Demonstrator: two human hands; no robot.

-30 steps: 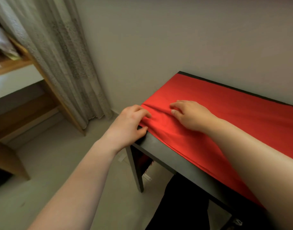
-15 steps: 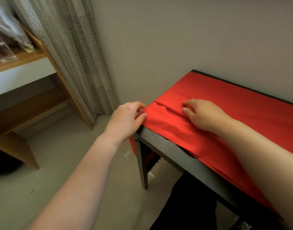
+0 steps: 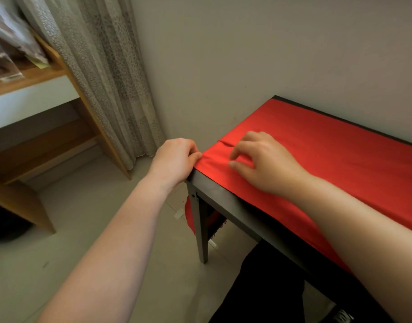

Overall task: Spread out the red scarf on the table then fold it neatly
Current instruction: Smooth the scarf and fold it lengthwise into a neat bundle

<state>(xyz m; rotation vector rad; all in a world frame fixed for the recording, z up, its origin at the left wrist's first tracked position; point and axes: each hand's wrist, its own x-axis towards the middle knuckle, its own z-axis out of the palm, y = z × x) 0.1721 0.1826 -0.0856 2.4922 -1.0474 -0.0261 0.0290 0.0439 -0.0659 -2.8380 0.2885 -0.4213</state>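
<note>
A plain pale wall (image 3: 247,54) runs behind everything, and a light tiled floor (image 3: 72,229) spreads out below. In the corner hangs a grey patterned curtain (image 3: 111,78), and to its left stands a wooden shelf unit (image 3: 37,75) with some clear plastic bags (image 3: 9,50) lying on its top board.

Against the wall on the right is the dark table (image 3: 223,197), with one leg (image 3: 201,229) showing at its near left corner. The red scarf (image 3: 328,148) lies spread along the tabletop, covering nearly all of it. Only a dark strip is bare along the near edge, and a thin line along the wall side. The cloth lies mostly flat, with its left end drawn up to the table's left edge. A bit more of the red cloth shows low down behind the leg.

The person stands at the table's near side, dark trousers (image 3: 270,287) below, both bare forearms reaching in. The left hand (image 3: 174,159) is at the table's left corner, fingers curled, thumb and forefinger pinching the scarf's end right at the edge. The right hand (image 3: 265,164) is just beside it over the cloth, fingers arched with the tips down on the fabric. It is blurred, so whether it nips any cloth I cannot tell. A small crease (image 3: 223,143) sits in the scarf between the two hands, on the wall side
</note>
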